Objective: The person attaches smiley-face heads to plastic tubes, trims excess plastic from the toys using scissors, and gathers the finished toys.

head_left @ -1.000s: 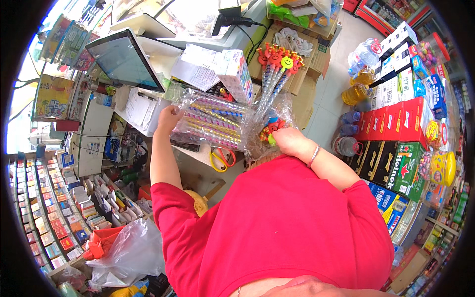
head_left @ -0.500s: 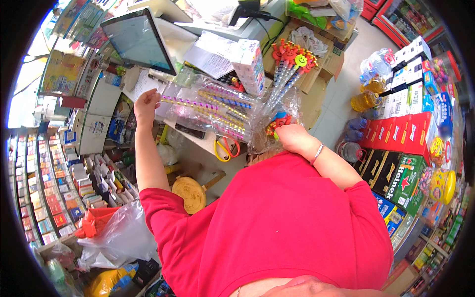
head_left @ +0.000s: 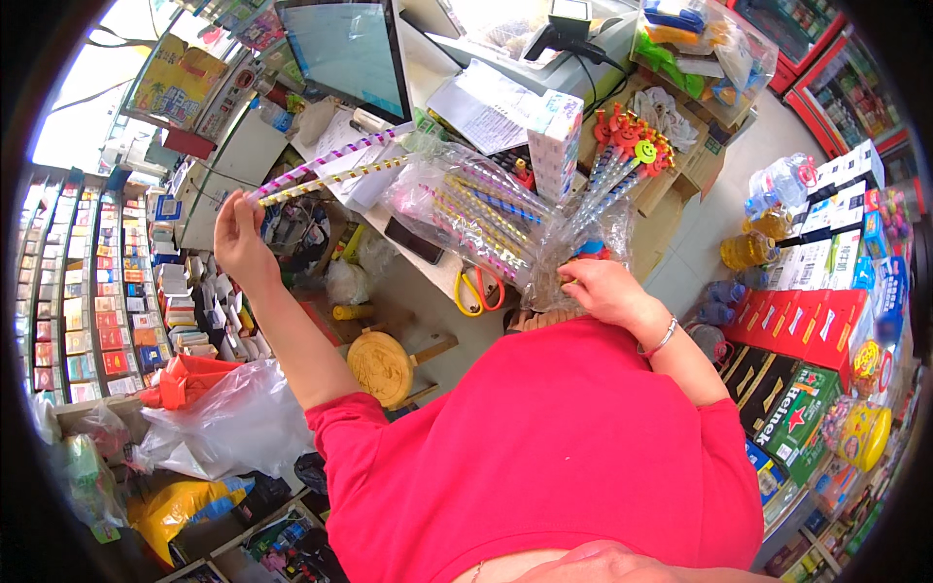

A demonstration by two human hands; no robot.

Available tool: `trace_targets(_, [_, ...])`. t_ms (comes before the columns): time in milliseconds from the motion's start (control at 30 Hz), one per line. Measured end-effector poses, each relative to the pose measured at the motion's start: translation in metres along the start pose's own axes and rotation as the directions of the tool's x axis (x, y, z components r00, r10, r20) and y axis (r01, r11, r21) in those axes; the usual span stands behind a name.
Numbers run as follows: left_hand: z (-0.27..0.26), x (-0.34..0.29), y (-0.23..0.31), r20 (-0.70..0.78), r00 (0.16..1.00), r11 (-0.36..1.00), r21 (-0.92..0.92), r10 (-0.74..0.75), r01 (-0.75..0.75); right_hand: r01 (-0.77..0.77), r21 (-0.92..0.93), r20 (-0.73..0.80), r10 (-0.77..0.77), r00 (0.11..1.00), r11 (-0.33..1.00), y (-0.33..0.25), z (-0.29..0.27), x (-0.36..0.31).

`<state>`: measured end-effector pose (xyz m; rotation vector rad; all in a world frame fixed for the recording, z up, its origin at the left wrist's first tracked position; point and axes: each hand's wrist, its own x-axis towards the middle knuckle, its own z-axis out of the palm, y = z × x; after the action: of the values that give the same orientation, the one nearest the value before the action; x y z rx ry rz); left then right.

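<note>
My left hand (head_left: 241, 238) is closed round the ends of two spiral-striped sticks, a purple one (head_left: 330, 157) and a gold one (head_left: 335, 177), which slant up and right toward the bag. More purple, gold and blue striped sticks lie inside a clear plastic bag (head_left: 413, 194) on the counter. My right hand (head_left: 607, 293), with a bracelet at its wrist, is pinched shut at the bag's crumpled right end. What its fingers hold is hidden. Just past it, silver-striped sticks (head_left: 604, 189) with red and yellow smiley toppers (head_left: 644, 151) stick out.
Scissors with yellow and orange handles (head_left: 478, 291) and a phone (head_left: 414, 240) lie at the counter's near edge. Behind are a monitor (head_left: 352, 56), papers (head_left: 486, 109), a tall patterned box (head_left: 555, 146) and a scanner (head_left: 564, 39). A round wooden stool (head_left: 380, 368) stands below.
My left hand has moved left and down, drawing the two striped sticks out of the bag. My right hand has come away from the small topper, its fingers now pinched. The view has shifted.
</note>
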<state>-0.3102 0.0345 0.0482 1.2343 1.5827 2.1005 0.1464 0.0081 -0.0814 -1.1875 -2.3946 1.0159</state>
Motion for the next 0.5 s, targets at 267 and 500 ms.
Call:
trace_targets(267, [0.004,-0.056,0.038,-0.196,0.781,0.781,0.375,0.593,-0.498,0.181,0.327,0.087,-0.220,0.972,0.927,-0.038,0.005,0.013])
trace_targets(500, [0.039,-0.123,0.063,-0.224,0.925,0.896,-0.261,0.307,-0.360,0.147,0.763,-0.007,-0.220,0.976,0.629,-0.056,0.000,0.016])
